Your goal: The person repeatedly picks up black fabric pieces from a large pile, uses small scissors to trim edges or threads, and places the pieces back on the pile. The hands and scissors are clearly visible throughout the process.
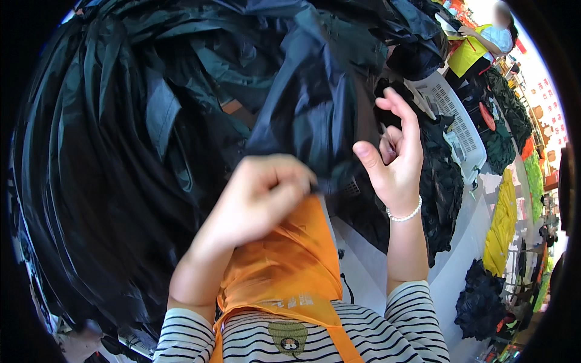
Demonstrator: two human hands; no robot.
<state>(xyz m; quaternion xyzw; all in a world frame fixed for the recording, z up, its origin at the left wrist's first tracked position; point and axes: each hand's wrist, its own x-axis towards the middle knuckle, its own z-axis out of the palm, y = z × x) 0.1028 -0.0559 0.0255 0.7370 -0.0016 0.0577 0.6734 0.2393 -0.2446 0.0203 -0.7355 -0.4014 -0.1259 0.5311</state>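
A glossy dark navy cloth (308,115) hangs in folds in front of me, its lower end by my left hand. My left hand (263,190) is blurred by motion, its fingers curled closed at that lower edge of the cloth. To the right of the cloth my right hand (396,151) is raised, thumb and forefinger spread apart and the other fingers partly bent. Nothing plain to see lies between its fingers, though its palm is partly hidden. A pearl bracelet (404,212) circles the right wrist.
Heaped black-green fabric (103,163) fills the left and the top. At the right stands a white plastic basket (457,124), with dark crumpled cloth (439,181) beside it. A yellow cloth (501,224) and a black bundle (480,299) lie farther right. Another person (499,36) handles yellow material at the upper right.
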